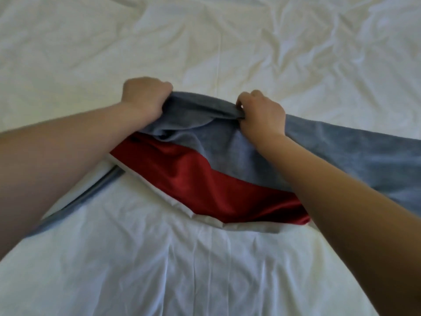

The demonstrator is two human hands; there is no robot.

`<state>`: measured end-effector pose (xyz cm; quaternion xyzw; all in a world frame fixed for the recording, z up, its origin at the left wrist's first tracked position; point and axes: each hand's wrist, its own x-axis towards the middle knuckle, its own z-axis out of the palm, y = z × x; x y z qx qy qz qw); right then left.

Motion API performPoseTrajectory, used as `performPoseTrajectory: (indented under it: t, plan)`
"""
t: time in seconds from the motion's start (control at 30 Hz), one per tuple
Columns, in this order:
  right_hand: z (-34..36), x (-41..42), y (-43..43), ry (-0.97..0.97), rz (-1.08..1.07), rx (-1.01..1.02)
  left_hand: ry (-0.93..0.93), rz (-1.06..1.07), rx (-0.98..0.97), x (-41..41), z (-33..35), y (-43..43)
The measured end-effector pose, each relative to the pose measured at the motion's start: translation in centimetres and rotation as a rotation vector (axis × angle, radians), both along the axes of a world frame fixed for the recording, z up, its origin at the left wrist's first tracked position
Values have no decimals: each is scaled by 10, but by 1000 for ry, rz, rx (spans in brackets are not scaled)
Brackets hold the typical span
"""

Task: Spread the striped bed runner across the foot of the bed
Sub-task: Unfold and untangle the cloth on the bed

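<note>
Left grip (145,99), right grip (262,114) (both fisted)

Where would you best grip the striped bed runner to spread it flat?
Take the bed runner by its far grey-blue edge, from above, as the left hand and right hand grip it. That edge is bunched into a ridge between them, giving a fold to pinch; sliding the hands apart along it should pull the cloth flat.

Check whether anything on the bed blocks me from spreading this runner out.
Nothing visible does. The left hand and right hand both grip the bed runner by its grey-blue edge, and only wrinkled white sheet lies around it.
</note>
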<state>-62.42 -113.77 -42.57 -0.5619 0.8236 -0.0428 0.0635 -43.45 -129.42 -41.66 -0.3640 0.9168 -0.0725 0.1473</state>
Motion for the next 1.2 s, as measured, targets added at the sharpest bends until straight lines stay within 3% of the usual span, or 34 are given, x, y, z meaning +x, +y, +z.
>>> performPoseTrajectory:
  t: [0.07, 0.17, 0.33, 0.47, 0.57, 0.63, 0.8, 0.93, 1.03, 1.2]
  plan:
    - [-4, 4, -3, -89, 44, 26, -56, 41, -47, -1, 6, -12]
    - [-12, 4, 2, -219, 91, 227, -103, 71, -43, -1, 8, -11]
    - [-15, 13, 38, -78, 180, 17, 218, -415, 14, 7, 0, 42]
    - [-18, 32, 68, -200, 344, 74, 163, -663, 223, 38, -18, 102]
    - [-25, 52, 84, -395, 359, 343, -78, -626, 404, 66, -34, 126]
    - [-32, 68, 92, -409, 376, 464, -149, -662, 409, 76, -42, 134]
    - [-37, 93, 102, -425, 295, 411, 33, -596, 361, 75, -48, 143]
    - [-37, 115, 114, -360, 353, 501, 113, -490, 399, 77, -50, 149]
    - [-40, 129, 124, -306, 284, 484, 60, -338, 466, 83, -56, 154]
    - [-32, 147, 140, -339, 117, 544, -19, -307, 604, 105, -52, 170]
